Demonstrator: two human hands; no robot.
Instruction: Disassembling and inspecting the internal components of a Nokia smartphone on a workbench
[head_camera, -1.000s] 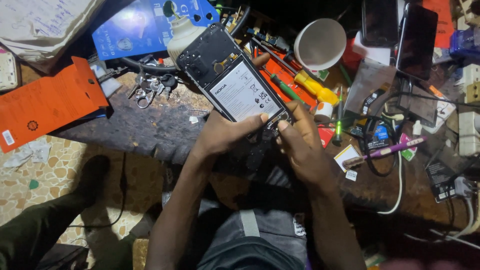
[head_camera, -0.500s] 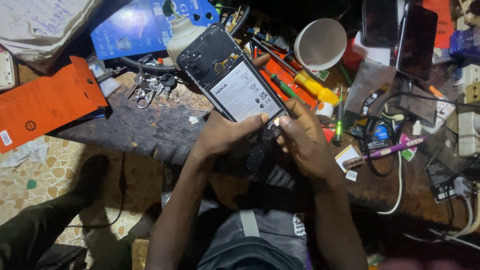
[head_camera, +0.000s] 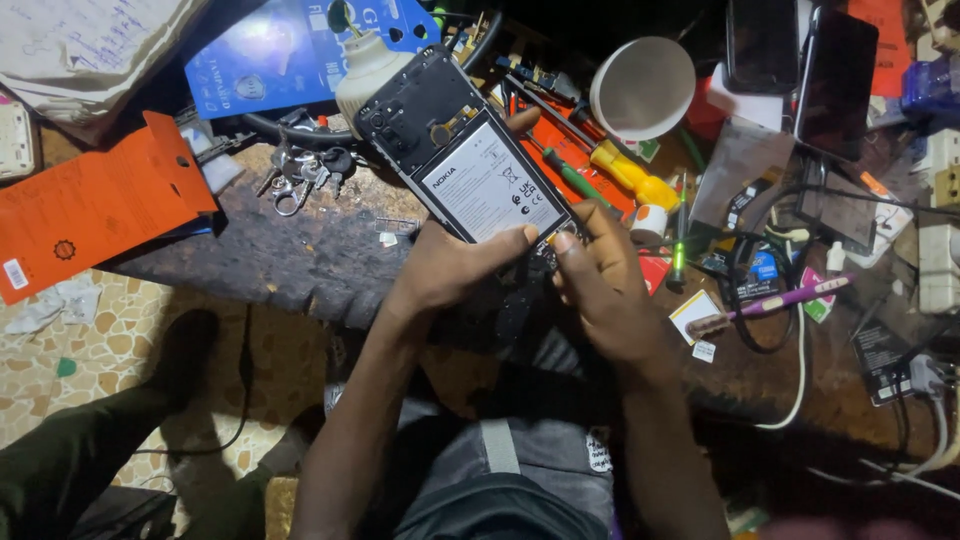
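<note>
Gripping opened phone (head_camera: 462, 150) w/ left hand (head_camera: 450, 265), thumb on its battery. I see right hand (head_camera: 605, 285) pinching its lower edge; yellow screwdriver (head_camera: 615, 170) nearby.

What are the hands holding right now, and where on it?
Both hands hold an opened phone, back cover off. The left hand and right hand pinch its near bottom end, thumbs meeting at the lower edge by the battery.

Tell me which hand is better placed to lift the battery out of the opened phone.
Probably the right hand: its fingers sit at the battery lower corner, while the left hand grips the opened phone from beneath.
</note>
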